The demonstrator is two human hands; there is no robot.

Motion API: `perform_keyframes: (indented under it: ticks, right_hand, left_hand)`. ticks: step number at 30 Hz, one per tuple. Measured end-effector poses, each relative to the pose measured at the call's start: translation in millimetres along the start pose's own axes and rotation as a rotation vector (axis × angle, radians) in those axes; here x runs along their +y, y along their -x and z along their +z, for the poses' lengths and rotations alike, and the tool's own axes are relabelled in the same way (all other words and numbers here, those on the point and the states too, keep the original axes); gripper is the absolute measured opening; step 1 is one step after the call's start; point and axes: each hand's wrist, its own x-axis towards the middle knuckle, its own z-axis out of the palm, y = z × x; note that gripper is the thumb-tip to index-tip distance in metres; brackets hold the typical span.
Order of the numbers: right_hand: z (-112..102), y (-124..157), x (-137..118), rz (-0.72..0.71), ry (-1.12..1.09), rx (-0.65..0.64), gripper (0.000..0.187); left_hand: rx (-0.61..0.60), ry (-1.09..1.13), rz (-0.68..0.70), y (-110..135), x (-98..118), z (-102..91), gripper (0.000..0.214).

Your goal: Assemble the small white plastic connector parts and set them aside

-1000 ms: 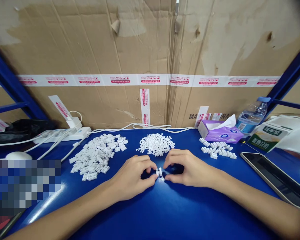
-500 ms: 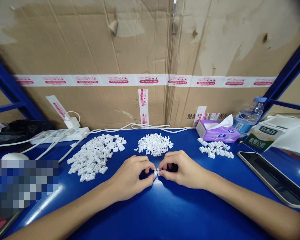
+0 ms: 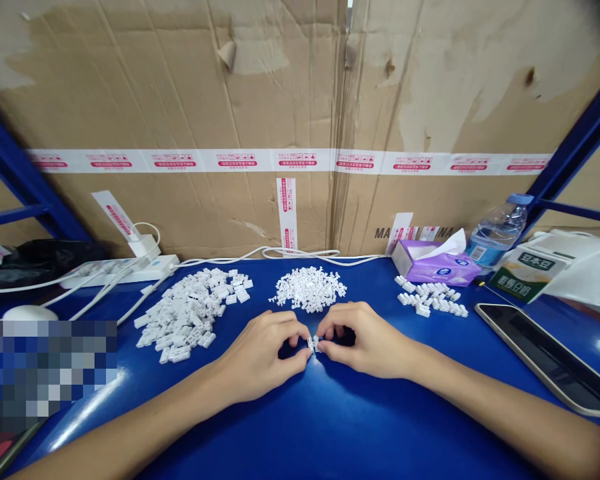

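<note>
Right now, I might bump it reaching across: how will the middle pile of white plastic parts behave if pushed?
The pile of white plastic parts looks loose, so a push would probably scatter it. The pieces seem light and stiff, likely skidding on the glossy blue work surface. Their knobbly shapes may snag, dragging neighbours.

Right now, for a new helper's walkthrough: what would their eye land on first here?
Three heaps of small white plastic parts sit in a row across the blue table: a broad heap at left, a fine one at centre, a smaller one at right. Below the centre heap, the left hand and right hand pinch a tiny white piece between them.
</note>
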Motion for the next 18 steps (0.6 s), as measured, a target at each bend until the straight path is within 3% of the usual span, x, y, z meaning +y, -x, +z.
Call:
perform_keyframes:
  ticks: [18]
  right_hand:
    - [1.2, 1.6, 0.9, -0.010, -0.024, 0.032, 0.008]
  left_hand:
    - [0.010, 0.007, 0.004, 1.0, -0.2, 0.1, 0.008]
